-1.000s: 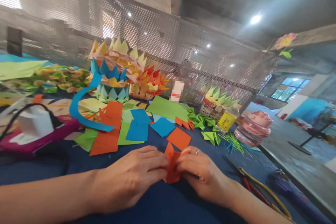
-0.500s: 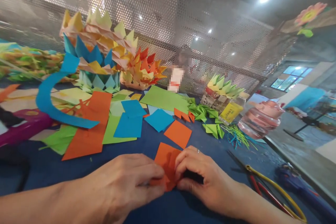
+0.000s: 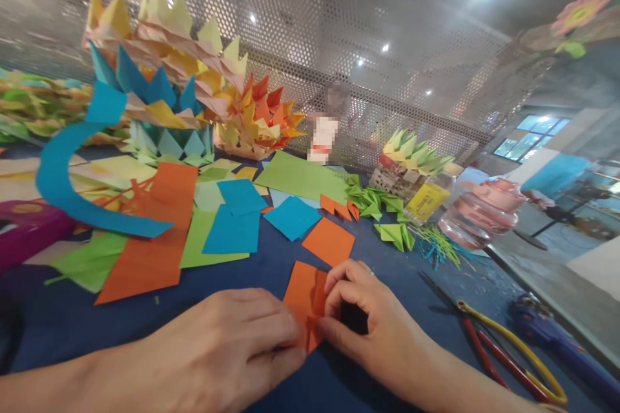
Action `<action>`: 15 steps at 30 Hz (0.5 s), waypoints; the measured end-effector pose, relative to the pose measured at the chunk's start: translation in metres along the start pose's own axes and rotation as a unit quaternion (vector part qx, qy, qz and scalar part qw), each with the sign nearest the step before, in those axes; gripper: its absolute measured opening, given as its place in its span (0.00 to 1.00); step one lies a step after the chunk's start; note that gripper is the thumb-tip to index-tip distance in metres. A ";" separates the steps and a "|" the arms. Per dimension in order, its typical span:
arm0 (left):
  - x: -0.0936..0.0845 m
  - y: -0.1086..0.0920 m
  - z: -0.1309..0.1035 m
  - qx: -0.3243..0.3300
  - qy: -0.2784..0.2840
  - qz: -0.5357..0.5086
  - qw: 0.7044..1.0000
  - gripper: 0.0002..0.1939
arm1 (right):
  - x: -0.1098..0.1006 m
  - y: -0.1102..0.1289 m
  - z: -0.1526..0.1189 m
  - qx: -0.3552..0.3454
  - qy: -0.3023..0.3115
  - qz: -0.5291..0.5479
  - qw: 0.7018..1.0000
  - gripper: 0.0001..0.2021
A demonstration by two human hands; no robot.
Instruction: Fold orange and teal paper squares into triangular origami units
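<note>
The left hand (image 3: 247,339) and the right hand (image 3: 375,310) were both grasping a partly folded orange paper square (image 3: 296,284) between them, low in the middle of the view, over the dark blue surface of the bench (image 3: 259,271). The left fingers covered its lower left edge, while the right thumb and forefinger pinched its right side, where a flap stood raised; whether its underside touched the bench could not be told. Just beyond it lay 1 flat orange square (image 3: 329,242), near blue squares (image 3: 293,218) farther back. To the left, a curved blue strip (image 3: 51,181) arched over a long orange strip (image 3: 155,232), with its lower end across that strip. Behind these stood a pointed blue paper crown (image 3: 159,90) and a red-and-yellow pointed ring (image 3: 266,119). On the right, green folded pieces (image 3: 394,232) lay near a bottle with a yellow label (image 3: 426,201), and a pink-lidded water bottle (image 3: 477,216) stood beside that. Nearer the right forearm, a pointed tool with yellow and red handles (image 3: 484,352) lay beside a blue-handled tool (image 3: 557,342).
</note>
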State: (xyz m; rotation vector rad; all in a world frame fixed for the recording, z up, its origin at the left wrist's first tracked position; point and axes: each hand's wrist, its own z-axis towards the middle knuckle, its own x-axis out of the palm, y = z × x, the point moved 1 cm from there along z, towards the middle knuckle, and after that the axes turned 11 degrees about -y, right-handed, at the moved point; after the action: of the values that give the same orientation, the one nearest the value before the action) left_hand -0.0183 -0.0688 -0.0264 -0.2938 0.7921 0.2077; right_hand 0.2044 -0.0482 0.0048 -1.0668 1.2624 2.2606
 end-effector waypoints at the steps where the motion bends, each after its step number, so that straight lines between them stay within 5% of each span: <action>1: 0.000 0.000 0.002 0.005 -0.007 0.006 1.000 0.17 | 0.001 0.001 0.000 0.002 -0.002 -0.001 1.000 0.09; 15: -0.001 -0.005 0.001 0.018 -0.055 0.086 0.995 0.21 | 0.001 0.003 0.001 -0.004 -0.005 0.002 1.000 0.11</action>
State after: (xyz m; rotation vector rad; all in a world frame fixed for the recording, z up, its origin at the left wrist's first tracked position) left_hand -0.0167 -0.0728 -0.0238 -0.1785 0.7118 0.3689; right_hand 0.2019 -0.0491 0.0058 -1.0566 1.2533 2.2734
